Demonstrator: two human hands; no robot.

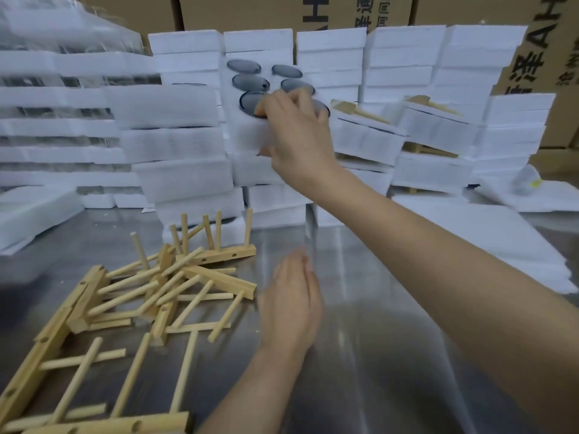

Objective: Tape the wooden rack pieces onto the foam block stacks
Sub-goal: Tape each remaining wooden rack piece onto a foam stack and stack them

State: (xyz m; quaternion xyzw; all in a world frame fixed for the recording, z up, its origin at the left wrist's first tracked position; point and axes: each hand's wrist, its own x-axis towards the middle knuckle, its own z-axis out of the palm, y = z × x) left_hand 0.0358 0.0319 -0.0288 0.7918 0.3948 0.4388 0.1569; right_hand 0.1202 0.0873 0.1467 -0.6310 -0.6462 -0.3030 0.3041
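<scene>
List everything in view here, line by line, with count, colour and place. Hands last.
White foam block stacks: many, white, along the table's back.
Tilted foam block with round grey discs: one, white, centre, gripped by the right hand.
Pale wooden rack pieces: a loose pile, tan, table's left.
Shiny metal table: one, silver.
Brown cardboard boxes: several, behind the foam.
Left hand: fingers straight, over the table, holds nothing.
Right hand: grips the tilted block.

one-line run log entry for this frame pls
right hand: grips foam block at the stacks | left hand: open, above table | wooden rack pieces: loose pile on table
</scene>
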